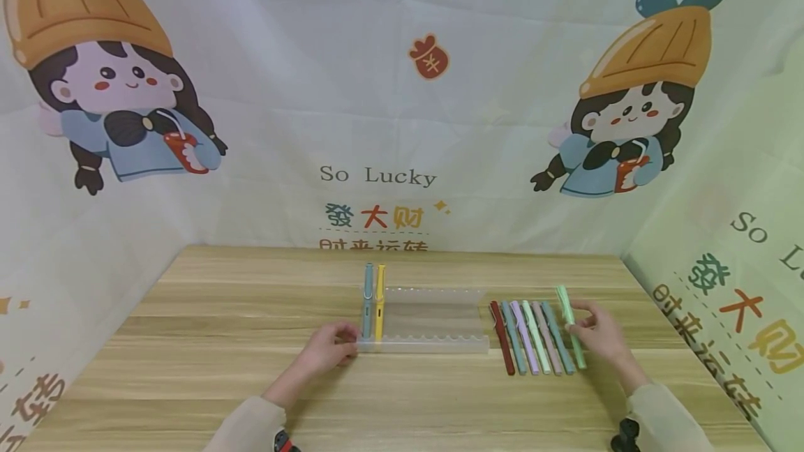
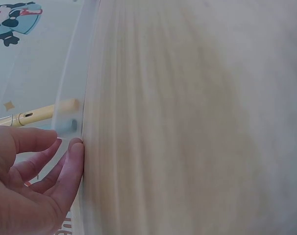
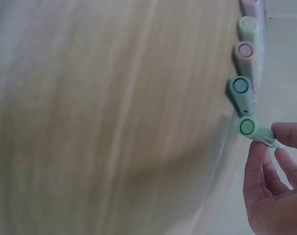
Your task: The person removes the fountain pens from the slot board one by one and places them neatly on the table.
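A clear pen rack (image 1: 433,347) with scalloped edges lies on the table. In its left end sit a blue-grey pen (image 1: 368,298) and a yellow pen (image 1: 380,302), side by side. My left hand (image 1: 333,344) holds the rack's front left corner, thumb and fingers at its end in the left wrist view. My right hand (image 1: 599,330) pinches a light green pen (image 1: 578,347) between thumb and fingers, at the right end of a row of pens. That pen (image 3: 247,126) has its round end toward the camera in the right wrist view.
Left of the right hand lie a dark red pen (image 1: 502,340), a lilac pen (image 1: 525,340), a teal pen (image 1: 559,340) and several others in a row. A printed cloth (image 1: 377,110) hangs behind and at both sides of the wooden table (image 1: 402,403).
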Demonstrator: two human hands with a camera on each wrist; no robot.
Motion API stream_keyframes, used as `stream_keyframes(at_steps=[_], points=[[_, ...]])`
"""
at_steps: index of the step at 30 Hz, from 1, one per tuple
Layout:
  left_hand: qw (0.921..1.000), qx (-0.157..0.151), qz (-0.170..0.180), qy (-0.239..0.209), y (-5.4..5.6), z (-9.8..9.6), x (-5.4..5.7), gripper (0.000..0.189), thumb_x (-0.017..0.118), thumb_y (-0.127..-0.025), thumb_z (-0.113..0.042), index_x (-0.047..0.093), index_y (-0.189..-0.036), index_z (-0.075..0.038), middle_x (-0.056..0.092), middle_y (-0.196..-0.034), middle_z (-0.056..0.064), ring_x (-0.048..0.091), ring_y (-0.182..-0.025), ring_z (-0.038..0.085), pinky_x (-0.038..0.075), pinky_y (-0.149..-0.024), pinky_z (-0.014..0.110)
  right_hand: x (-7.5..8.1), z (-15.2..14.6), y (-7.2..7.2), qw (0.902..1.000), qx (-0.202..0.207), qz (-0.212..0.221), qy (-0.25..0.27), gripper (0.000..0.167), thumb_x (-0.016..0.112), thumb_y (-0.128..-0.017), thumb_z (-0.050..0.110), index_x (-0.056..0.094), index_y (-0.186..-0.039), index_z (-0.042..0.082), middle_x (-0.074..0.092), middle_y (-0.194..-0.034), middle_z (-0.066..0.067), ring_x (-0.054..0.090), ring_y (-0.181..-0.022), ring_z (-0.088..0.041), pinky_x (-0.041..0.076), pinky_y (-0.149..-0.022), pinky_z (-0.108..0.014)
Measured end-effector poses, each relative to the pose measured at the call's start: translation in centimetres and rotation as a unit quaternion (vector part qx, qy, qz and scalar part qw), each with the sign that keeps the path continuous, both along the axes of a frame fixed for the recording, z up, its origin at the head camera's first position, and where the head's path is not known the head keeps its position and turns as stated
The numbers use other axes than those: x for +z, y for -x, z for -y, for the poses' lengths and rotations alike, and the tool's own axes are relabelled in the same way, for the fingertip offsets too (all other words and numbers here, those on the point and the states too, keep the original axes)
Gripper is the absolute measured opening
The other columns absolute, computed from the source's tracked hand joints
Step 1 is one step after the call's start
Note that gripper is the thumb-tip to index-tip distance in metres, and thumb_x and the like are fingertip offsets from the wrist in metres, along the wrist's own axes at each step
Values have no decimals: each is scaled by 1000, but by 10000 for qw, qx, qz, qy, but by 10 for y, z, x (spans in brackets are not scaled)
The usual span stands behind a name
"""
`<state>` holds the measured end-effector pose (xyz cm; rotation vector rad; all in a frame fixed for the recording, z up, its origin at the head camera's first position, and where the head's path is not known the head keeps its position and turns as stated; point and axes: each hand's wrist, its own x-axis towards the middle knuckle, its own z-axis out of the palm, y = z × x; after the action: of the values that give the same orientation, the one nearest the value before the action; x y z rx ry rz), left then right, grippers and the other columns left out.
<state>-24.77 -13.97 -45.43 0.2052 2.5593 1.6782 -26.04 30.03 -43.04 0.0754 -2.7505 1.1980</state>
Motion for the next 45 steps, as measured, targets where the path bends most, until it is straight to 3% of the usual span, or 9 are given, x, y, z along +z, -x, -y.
stream_keyframes(at_steps=[7,21,33,45], points=[[10000,-27,-7,-21,0,0,0,16,54,-77,10,55,-93,9,55,-81,11,55,-68,19,50,-57,32,-9,-6,4,9991,102,10,-414,42,60,-77,3,45,-113,-11,55,-74,-9,50,-59,-17,42,-50,-28],[10000,-37,-66,-37,1,0,-2,17,53,-77,10,55,-93,9,55,-81,11,54,-67,18,50,-56,32,-13,-9,9,9975,194,436,-530,38,59,-78,6,48,-110,-12,58,-80,-16,55,-67,-23,47,-56,-32],[9999,-57,-44,-88,2,1,-2,17,53,-77,10,55,-93,9,54,-81,11,55,-67,19,50,-57,32,-14,-5,8,9981,153,544,-252,32,53,-82,4,48,-109,-12,56,-87,-25,57,-71,-28,50,-56,-34],[10000,-28,46,-61,1,1,0,17,54,-77,10,55,-94,9,54,-81,11,55,-67,18,50,-57,32,-14,-4,5,9982,132,539,-220,32,53,-83,5,49,-109,-12,57,-87,-23,56,-70,-25,50,-57,-33]])
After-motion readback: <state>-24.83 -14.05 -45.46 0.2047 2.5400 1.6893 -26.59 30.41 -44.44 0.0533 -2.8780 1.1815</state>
